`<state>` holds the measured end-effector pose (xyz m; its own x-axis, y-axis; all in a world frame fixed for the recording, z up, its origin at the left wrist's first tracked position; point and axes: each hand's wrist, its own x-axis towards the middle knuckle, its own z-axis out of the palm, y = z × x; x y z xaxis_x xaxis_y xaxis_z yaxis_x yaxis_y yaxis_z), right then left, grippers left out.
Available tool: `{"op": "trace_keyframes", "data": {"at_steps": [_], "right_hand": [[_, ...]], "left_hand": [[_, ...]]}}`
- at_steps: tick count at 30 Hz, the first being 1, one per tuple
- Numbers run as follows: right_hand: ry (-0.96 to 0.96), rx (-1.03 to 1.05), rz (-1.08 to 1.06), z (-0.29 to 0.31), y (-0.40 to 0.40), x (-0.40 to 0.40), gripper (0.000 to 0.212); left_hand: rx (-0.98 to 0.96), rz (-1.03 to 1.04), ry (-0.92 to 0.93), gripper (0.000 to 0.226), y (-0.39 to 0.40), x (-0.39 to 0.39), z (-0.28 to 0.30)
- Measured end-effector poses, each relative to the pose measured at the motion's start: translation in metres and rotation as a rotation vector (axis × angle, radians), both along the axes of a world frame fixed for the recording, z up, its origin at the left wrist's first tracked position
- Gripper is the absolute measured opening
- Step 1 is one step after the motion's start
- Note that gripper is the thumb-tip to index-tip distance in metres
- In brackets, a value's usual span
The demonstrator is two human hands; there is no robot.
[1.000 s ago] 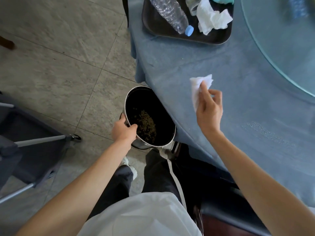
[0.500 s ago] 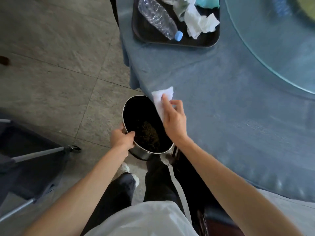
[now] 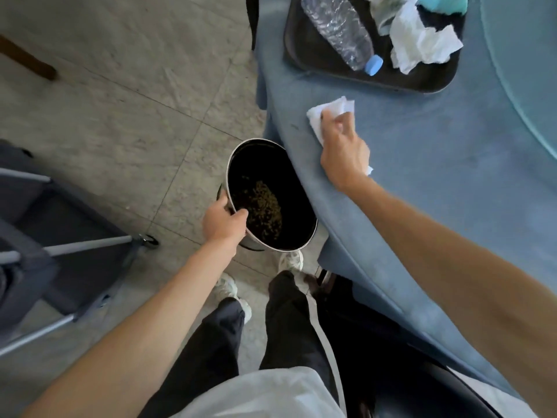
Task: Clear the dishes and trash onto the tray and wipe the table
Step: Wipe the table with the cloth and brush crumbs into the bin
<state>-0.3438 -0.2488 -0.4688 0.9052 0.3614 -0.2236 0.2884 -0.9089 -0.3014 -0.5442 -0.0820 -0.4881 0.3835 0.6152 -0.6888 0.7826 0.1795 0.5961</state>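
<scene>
Your right hand (image 3: 343,149) is flat down on the white napkin (image 3: 330,114), fingers (image 3: 342,122) curled over its crumpled top and pressing it onto the blue tabletop (image 3: 452,182), just in from the rounded edge. The hand is a little blurred, so exactly how the thumb lies I can't tell. Your left hand (image 3: 224,221) grips the rim of the metal bin (image 3: 271,194), thumb hooked inside, holding its mouth tucked just under the tabletop's edge. Now here's the relation that counts: the bin's opening sits down and to your left of the napkin, nearer your body, with that curved edge running between the two. So any sweep wants to come back toward you and leftward, across the edge, for crumbs to drop into the dark mouth where debris already lies. The right hand is the one on the cloth; the left only steadies the catcher. Behind the napkin, farther away, the black tray (image 3: 304,52) carries the plastic bottle (image 3: 340,28) and crumpled tissues (image 3: 422,46), so the clearing looks largely done and wiping is the step in hand.
</scene>
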Motion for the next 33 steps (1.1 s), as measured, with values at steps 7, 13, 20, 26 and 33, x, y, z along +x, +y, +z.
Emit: {"op": "trace_keyframes", "data": {"at_steps": [7,13,20,26,33], "right_hand": [[0.143,0.155,0.49,-0.014,0.028,-0.118,0.069],[0.074,0.151,0.123,-0.025,0.043,-0.141,0.069],[0.168,0.059,0.11,-0.063,0.048,-0.182,0.072],[0.271,0.217,0.038,-0.134,0.069,-0.217,0.047],[0.237,0.193,-0.05,-0.265,0.086,-0.237,0.043]], "left_hand": [[0.011,0.035,-0.007,0.048,0.017,-0.012,0.001],[-0.086,0.153,0.018,0.053,0.037,-0.05,-0.018],[-0.117,0.211,0.069,0.048,0.064,-0.112,-0.062],[-0.146,0.205,0.087,0.056,0.083,-0.144,-0.123],[-0.157,0.142,0.146,0.048,0.098,-0.158,-0.249]]}}
